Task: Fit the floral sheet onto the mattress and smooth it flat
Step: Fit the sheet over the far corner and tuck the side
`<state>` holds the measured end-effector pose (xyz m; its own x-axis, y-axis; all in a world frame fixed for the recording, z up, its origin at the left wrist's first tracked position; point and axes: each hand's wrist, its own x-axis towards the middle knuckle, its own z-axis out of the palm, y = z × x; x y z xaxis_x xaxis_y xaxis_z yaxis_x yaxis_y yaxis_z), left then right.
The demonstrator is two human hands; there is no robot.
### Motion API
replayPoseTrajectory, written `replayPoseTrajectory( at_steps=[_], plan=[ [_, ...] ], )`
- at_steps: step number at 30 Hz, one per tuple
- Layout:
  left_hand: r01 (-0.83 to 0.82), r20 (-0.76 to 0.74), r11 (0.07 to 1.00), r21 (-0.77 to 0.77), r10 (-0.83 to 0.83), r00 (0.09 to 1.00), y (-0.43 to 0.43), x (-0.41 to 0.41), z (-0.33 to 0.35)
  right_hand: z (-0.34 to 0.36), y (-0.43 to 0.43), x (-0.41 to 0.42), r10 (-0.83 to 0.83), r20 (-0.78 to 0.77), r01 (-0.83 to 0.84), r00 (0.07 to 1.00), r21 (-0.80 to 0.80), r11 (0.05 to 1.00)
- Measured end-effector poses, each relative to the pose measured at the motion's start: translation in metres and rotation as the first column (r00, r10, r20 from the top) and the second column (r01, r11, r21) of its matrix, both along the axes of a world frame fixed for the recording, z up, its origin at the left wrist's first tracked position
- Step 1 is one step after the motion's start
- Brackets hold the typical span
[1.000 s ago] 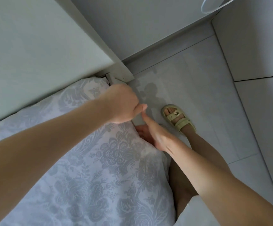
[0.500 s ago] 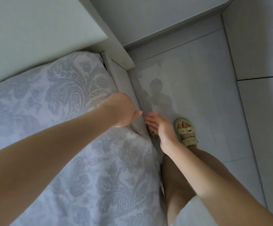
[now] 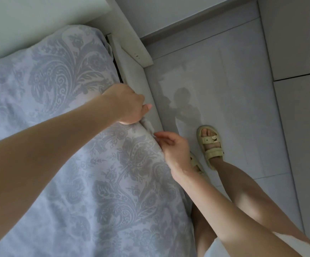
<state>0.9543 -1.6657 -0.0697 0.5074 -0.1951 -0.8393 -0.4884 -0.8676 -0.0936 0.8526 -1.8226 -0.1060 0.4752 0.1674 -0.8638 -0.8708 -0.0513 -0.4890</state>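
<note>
The floral sheet [image 3: 72, 75], pale blue-grey with a darker paisley print, covers the mattress from the far corner down to the near left. At the mattress's right edge my left hand [image 3: 127, 106] grips a bunched fold of the sheet, fingers curled under and thumb sticking out. Just below it my right hand [image 3: 172, 147] sits at the same edge with fingers loosely curled, fingertips touching the gathered sheet hem [image 3: 149, 127]. Whether it pinches the hem is not clear. The mattress itself is hidden under the sheet.
A white bed frame rail [image 3: 141, 89] runs along the mattress's right side, with a white headboard [image 3: 39, 19] at the far end. My feet in pale yellow sandals [image 3: 210, 145] stand on the grey tiled floor [image 3: 243, 89] beside the bed.
Both hands have moved down along the right edge, away from the far corner, which now shows covered by the sheet. My right hand's fingers have curled in at the hem.
</note>
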Motion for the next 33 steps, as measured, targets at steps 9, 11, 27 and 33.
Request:
replayPoseTrajectory(
  at_steps=[9,11,27,33],
  plan=[
    [-0.099,-0.014,0.993,-0.056,0.099,0.995,0.005,0.004,0.02,-0.017,0.048,0.008,0.284,-0.363,-0.004,0.888,0.61,0.792],
    [-0.152,-0.002,0.981,-0.119,0.153,0.988,0.003,0.007,0.017,-0.027,0.047,0.003,0.3,-0.411,-0.013,0.861,0.571,0.821],
    [0.337,-0.064,0.941,0.018,-0.335,0.94,-0.034,-0.063,0.001,-0.034,-0.009,-0.058,0.27,-0.511,0.012,0.816,0.482,0.876],
    [0.275,-0.066,0.957,0.093,-0.27,0.961,-0.046,-0.071,-0.008,-0.037,-0.057,-0.092,-0.02,-0.205,0.012,0.979,-0.04,0.999]
  ],
)
